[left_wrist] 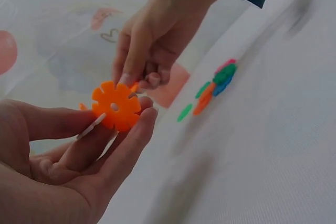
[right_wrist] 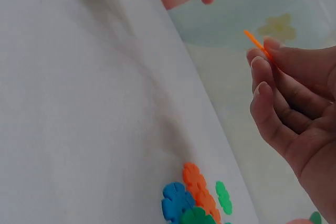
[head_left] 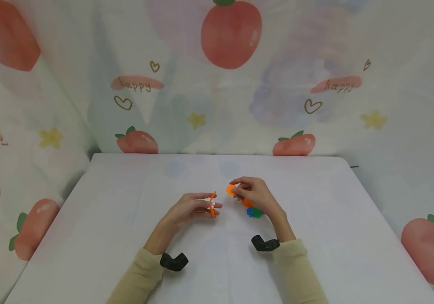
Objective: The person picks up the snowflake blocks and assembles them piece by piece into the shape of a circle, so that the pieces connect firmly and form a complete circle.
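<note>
In my left hand [head_left: 190, 208] are small plastic snowflake discs: an orange disc [left_wrist: 107, 99] and a white disc [left_wrist: 92, 125] that meets it edge-on, with a bit of another orange piece [left_wrist: 83, 107] behind. The thumb and fingers of that hand grip them above the table. Just to its right, my right hand [head_left: 254, 193] pinches a single orange snowflake disc [head_left: 230, 190] between thumb and index finger. The right wrist view shows that disc [right_wrist: 253, 39] edge-on, apart from the left hand's pieces.
On the white table [head_left: 88, 236], beneath the right hand, lie several loose snowflake discs: blue [right_wrist: 177, 203], dark green [right_wrist: 196, 216], orange [right_wrist: 193, 176], light green [right_wrist: 223, 198] and pink [left_wrist: 224, 64]. A patterned cloth [head_left: 217, 97] hangs behind the table.
</note>
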